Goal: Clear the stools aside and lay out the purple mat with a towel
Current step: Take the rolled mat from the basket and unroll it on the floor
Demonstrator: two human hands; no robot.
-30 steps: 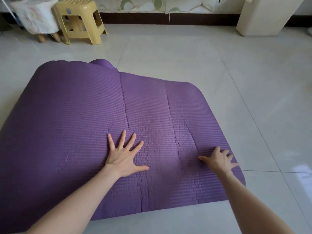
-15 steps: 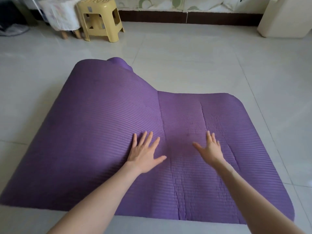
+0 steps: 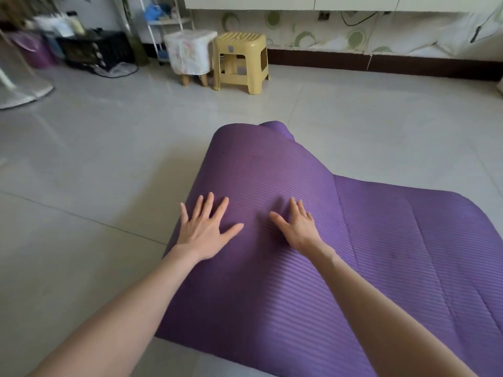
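Observation:
The purple mat lies partly unrolled on the tiled floor; its right part is flat and its left part rises in a curled hump with a rolled end at the far side. My left hand presses flat on the hump, fingers spread. My right hand presses flat beside it, fingers straight. A yellow plastic stool and a stool with a white floral cover stand together by the far wall. No towel is in view.
A white shelf rack, a dark crate, purple bins and a fan base crowd the far left. Pale floor tiles spread left of the mat. A dark skirting board runs along the wall.
Both hands have slid leftward from the flat part of the mat onto the curled hump and now lie closer together. The view has swung left and upward, showing the stools and clutter.

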